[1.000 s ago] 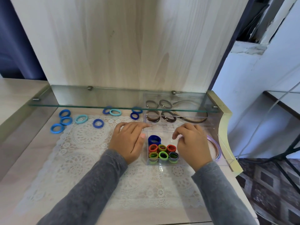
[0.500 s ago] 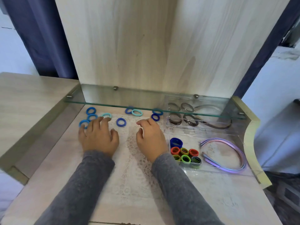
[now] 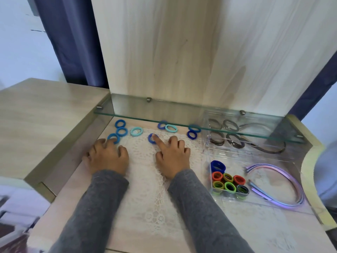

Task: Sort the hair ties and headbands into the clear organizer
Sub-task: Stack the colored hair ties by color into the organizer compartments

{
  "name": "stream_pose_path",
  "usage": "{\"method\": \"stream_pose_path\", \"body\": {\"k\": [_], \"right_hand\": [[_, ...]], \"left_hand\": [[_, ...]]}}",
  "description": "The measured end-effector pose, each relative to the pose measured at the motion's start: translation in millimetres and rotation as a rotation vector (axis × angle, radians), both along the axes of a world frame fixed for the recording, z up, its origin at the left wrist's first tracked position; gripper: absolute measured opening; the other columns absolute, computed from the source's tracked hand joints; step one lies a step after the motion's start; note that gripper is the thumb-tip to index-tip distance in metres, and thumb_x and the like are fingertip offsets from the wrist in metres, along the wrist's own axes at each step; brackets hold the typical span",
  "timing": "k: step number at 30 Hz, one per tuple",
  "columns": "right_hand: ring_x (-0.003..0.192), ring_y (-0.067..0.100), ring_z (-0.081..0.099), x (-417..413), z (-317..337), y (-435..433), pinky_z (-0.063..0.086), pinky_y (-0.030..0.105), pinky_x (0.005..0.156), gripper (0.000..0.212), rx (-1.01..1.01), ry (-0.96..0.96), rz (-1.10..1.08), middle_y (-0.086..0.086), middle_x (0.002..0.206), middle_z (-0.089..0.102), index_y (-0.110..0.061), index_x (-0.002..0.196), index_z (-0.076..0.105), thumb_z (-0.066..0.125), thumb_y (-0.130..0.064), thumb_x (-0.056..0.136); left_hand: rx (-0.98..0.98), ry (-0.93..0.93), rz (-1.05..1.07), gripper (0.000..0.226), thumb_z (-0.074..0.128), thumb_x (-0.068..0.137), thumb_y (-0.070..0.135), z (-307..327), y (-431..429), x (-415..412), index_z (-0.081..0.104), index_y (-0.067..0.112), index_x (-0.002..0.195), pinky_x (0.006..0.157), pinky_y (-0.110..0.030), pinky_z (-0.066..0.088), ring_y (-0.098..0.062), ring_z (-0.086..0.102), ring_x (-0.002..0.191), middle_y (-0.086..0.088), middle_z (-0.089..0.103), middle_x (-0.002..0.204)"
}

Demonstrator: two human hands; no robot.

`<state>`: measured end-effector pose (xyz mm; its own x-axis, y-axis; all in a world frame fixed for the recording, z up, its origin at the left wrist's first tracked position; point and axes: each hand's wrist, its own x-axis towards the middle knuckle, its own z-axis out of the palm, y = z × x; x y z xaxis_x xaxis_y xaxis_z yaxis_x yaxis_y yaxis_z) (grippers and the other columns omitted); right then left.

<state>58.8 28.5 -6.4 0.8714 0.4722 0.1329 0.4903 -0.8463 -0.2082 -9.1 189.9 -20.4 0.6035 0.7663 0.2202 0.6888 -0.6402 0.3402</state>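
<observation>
Fingers of the right hand (image 3: 173, 157) were loosely curled except the straight index fingertip (image 3: 156, 139), which pressed one dark blue fabric hair tie (image 3: 150, 138). The left hand (image 3: 107, 157) lay spread, its tips touching a mid-blue fabric hair tie (image 3: 113, 138), gripping nothing. The clear plastic organizer (image 3: 273, 162) already held multicoloured hair ties (image 3: 228, 183), brown hair ties (image 3: 217, 140) and lilac headbands (image 3: 293, 181). Outstanding: nine blue and turquoise ties on the white lace mat (image 3: 145, 179). Judged over half done.

Soft even daylight, faint shadows; wide-angle bending at edges; motion blur lower left; mild glass shelf (image 3: 182, 116) reflections.
</observation>
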Motion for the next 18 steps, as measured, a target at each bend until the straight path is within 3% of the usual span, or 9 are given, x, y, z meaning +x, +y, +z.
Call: {"method": "stream_pose_path", "body": {"k": [4,8,13,18], "right_hand": [[0.107,0.024,0.037,1.1,-2.9,3.3,0.036,0.043,0.090,0.048,0.028,-0.025,-0.018,0.005,0.123,0.040,-0.042,0.139,0.030,0.032,-0.035,0.092],[0.106,0.022,0.038,1.5,-4.1,1.9,0.035,0.041,0.089,0.039,0.074,-0.046,-0.027,0.002,0.120,0.042,-0.034,0.131,0.042,0.036,-0.035,0.092],[0.105,0.019,0.042,5.0,-5.8,-1.9,0.037,0.037,0.087,0.029,0.171,-0.069,-0.042,-0.002,0.114,0.048,-0.028,0.115,0.055,0.044,-0.044,0.093],[0.103,0.019,0.044,5.6,-6.8,-3.9,0.037,0.035,0.085,0.024,0.208,-0.090,-0.042,-0.002,0.112,0.052,-0.026,0.112,0.059,0.048,-0.038,0.094]], "left_hand": [[-0.049,-0.045,0.017,0.035,0.044,0.090,0.028,0.8,4.5,0.2,0.057,0.025,0.122,0.097,-0.044,0.025,-0.029,0.041,0.118,-0.006,0.048,0.132],[-0.092,-0.141,0.023,0.024,0.052,0.088,0.036,0.5,6.6,0.6,0.062,0.028,0.109,0.096,-0.043,0.024,-0.027,0.041,0.116,-0.004,0.051,0.126],[-0.088,-0.117,0.011,0.026,0.055,0.087,0.045,1.5,8.9,3.5,0.063,0.027,0.104,0.095,-0.043,0.024,-0.027,0.039,0.116,-0.003,0.051,0.123],[-0.038,-0.076,-0.046,0.019,0.052,0.089,0.043,3.0,6.5,1.5,0.062,0.032,0.100,0.093,-0.042,0.026,-0.026,0.044,0.111,0.002,0.055,0.119]]}}
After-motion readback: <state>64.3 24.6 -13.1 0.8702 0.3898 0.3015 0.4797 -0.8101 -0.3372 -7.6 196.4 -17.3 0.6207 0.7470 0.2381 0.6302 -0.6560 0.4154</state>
